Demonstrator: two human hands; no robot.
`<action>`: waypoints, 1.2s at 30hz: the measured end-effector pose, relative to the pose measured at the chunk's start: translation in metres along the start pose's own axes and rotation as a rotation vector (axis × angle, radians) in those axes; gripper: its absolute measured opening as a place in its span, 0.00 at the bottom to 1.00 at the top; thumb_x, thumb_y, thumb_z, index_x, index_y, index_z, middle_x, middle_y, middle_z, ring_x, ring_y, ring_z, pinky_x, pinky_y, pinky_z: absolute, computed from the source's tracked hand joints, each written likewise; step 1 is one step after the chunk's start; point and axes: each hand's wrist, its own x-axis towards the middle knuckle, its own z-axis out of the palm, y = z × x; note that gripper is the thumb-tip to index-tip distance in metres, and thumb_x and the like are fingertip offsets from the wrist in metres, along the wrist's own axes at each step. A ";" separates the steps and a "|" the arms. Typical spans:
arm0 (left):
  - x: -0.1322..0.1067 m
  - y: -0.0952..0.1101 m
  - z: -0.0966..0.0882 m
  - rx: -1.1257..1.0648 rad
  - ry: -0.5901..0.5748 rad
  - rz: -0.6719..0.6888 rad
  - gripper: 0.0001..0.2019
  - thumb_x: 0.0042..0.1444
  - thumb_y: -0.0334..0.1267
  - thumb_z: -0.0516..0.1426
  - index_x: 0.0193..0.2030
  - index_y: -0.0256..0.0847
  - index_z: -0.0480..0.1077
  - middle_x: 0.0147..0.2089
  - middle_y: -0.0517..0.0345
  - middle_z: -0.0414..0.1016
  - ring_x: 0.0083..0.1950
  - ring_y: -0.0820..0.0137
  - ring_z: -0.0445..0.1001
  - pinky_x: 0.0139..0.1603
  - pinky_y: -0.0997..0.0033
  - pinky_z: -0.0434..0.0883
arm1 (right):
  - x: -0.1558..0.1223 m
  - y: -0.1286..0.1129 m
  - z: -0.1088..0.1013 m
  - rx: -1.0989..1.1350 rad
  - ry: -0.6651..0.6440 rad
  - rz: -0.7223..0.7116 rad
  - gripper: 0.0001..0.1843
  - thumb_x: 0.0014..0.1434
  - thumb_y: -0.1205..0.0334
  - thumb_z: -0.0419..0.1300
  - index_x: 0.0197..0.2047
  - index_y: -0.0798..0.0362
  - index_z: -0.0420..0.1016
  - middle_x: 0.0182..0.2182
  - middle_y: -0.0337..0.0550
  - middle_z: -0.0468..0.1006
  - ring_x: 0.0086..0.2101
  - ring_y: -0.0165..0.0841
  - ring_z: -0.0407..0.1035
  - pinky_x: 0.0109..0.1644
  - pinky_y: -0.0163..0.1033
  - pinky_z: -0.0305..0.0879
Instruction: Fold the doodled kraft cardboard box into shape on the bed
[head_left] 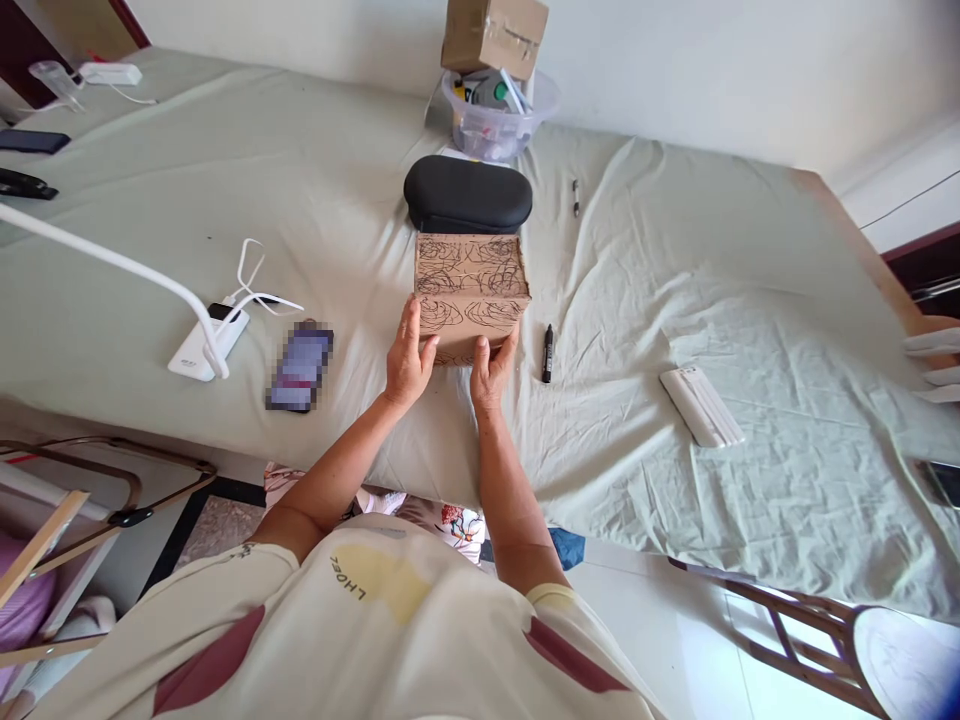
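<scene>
Between my two hands is a brown cardboard box (471, 268), with black scribbled loops over its top and its near side. My left hand (409, 358) grips the box's left near corner, thumb on the near side. At the right near corner, my right hand (493, 372) holds it the same way. The fingers under and behind the box are partly hidden. Just right of the box lies a black marker (548, 354). A black zip case (468, 194) sits directly behind it.
A phone (301, 366) and a white power bank (207, 343) with cables lie to the left, under a white curved arm (120, 262). Behind stands a clear tub (487, 130) beneath another carton (495, 35). A pen (576, 198) and white packet (701, 407) are rightward.
</scene>
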 end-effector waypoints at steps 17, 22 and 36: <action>-0.035 -0.028 0.008 -0.013 -0.118 -0.269 0.37 0.63 0.29 0.57 0.79 0.42 0.54 0.79 0.43 0.64 0.79 0.57 0.66 0.79 0.53 0.68 | -0.001 0.008 0.012 0.179 0.059 0.058 0.48 0.64 0.27 0.57 0.74 0.52 0.59 0.69 0.60 0.70 0.68 0.42 0.68 0.75 0.55 0.65; -0.035 -0.029 0.007 0.016 -0.096 -0.277 0.39 0.60 0.28 0.58 0.78 0.38 0.54 0.78 0.37 0.65 0.79 0.55 0.66 0.80 0.51 0.66 | -0.002 0.005 0.013 0.217 0.000 0.064 0.49 0.63 0.28 0.60 0.73 0.54 0.60 0.68 0.61 0.71 0.66 0.42 0.69 0.74 0.54 0.66; -0.034 -0.033 0.014 0.075 -0.111 -0.313 0.38 0.58 0.30 0.66 0.73 0.36 0.56 0.76 0.31 0.65 0.79 0.50 0.65 0.80 0.48 0.65 | -0.014 0.015 -0.002 -0.531 -0.241 0.239 0.46 0.54 0.45 0.72 0.69 0.55 0.63 0.61 0.62 0.77 0.66 0.54 0.68 0.74 0.67 0.55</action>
